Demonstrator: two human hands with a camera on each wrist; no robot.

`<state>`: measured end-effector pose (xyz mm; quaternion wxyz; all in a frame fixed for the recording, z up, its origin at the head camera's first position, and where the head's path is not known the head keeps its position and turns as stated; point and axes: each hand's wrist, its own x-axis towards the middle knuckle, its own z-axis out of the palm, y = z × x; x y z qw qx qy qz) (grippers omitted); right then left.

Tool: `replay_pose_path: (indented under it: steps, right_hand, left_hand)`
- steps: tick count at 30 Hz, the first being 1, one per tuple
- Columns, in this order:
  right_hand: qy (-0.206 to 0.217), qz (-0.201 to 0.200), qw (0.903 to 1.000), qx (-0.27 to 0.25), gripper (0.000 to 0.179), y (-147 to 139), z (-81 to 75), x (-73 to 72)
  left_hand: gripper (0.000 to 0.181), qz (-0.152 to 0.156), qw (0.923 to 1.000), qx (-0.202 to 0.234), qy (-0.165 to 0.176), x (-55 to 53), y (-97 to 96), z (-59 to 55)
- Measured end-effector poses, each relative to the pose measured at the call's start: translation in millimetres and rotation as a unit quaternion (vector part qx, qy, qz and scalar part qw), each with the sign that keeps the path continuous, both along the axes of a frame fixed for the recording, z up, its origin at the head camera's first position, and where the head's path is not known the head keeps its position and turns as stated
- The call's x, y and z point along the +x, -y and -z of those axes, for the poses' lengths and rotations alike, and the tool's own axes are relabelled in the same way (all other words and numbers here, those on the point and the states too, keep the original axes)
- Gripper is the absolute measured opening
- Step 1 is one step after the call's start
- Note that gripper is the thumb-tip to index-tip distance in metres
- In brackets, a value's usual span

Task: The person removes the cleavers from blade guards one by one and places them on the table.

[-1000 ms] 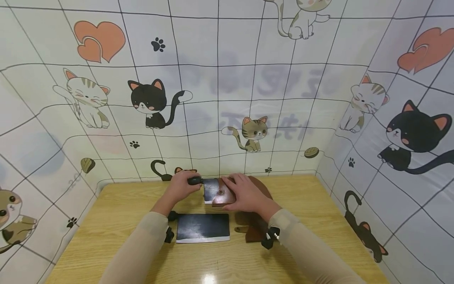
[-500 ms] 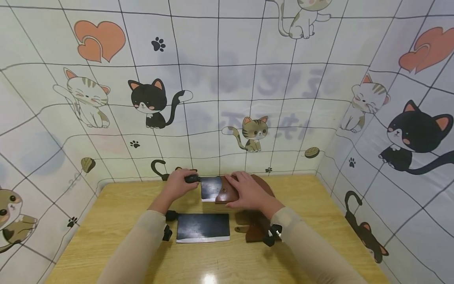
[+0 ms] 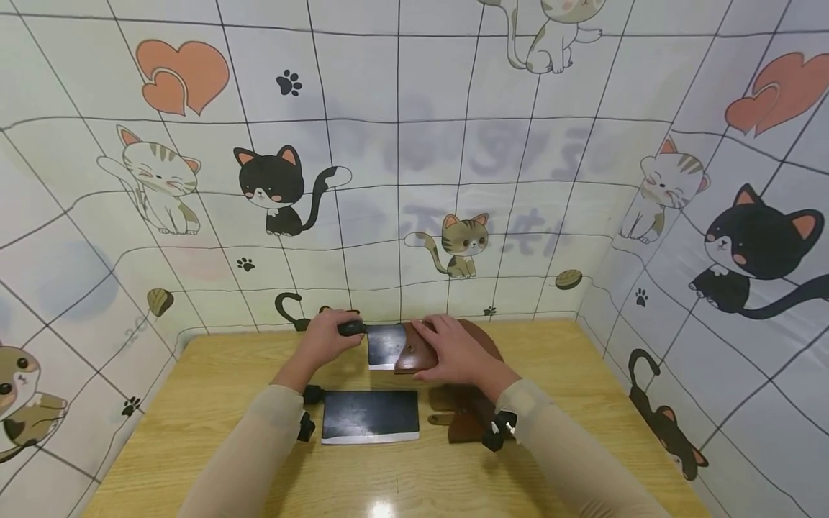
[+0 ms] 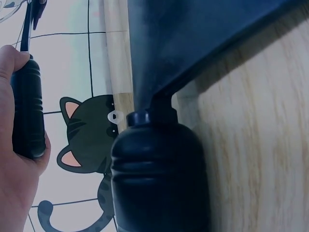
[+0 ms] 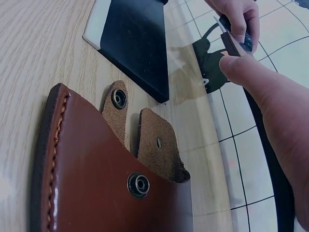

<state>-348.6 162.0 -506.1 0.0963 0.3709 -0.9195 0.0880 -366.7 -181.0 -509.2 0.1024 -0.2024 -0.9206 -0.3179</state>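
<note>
My left hand [image 3: 326, 337] grips the black handle [image 3: 350, 328] of a cleaver; its thumb lies along the handle in the left wrist view. The cleaver's blade [image 3: 385, 347] is bare near the handle, and the rest sits inside a brown leather sheath [image 3: 416, 352]. Over that sheath lies my right hand [image 3: 453, 350], holding it with the thumb on the near side. Closer to me, a second cleaver [image 3: 370, 416] lies flat, its black handle [image 4: 159, 179] pointing left. To its right is a second brown sheath [image 5: 96, 169], flap undone, partly under my right forearm.
The light wooden table [image 3: 214, 403] meets a wall covering [image 3: 388, 165] printed with cats and grid lines just behind my hands. Side walls rise at left and right. Both wrists carry small black camera mounts [image 3: 495, 430].
Slightly more bare blade shows between handle and sheath than a second ago. My left hand has shifted a little left with the cleaver. The second cleaver and sheath have stayed put.
</note>
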Motion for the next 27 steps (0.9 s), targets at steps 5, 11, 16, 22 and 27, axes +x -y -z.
replay_pose_path:
  steps: [5, 11, 16, 22, 27]
  right_hand:
    - [0.013, 0.004, 0.9999, 0.000, 0.113, -2.4, 3.8, 0.2]
    - [0.015, 0.009, 0.9998, 0.013, 0.115, -5.7, 6.7, 3.4]
    - [0.003, 0.000, 1.0000, 0.004, 0.114, -7.3, 6.0, 3.8]
    - [0.012, 0.006, 0.9999, -0.002, 0.114, -8.2, 6.6, 1.3]
    - [0.017, 0.009, 0.9998, -0.006, 0.115, -8.4, 4.7, 0.1]
  left_hand:
    - [0.041, -0.001, 1.0000, -0.001, 0.000, 1.3, 1.7, 4.4]
    - [0.044, 0.000, 1.0000, -0.006, -0.002, 5.7, 4.6, 7.7]
    - [0.044, 0.001, 0.9997, -0.020, -0.015, 6.1, 4.3, 5.8]
    - [0.047, -0.005, 0.9976, -0.057, -0.039, 4.1, 2.2, 3.3]
    - [0.045, -0.010, 0.9963, -0.071, -0.047, 2.1, 0.0, 1.5]
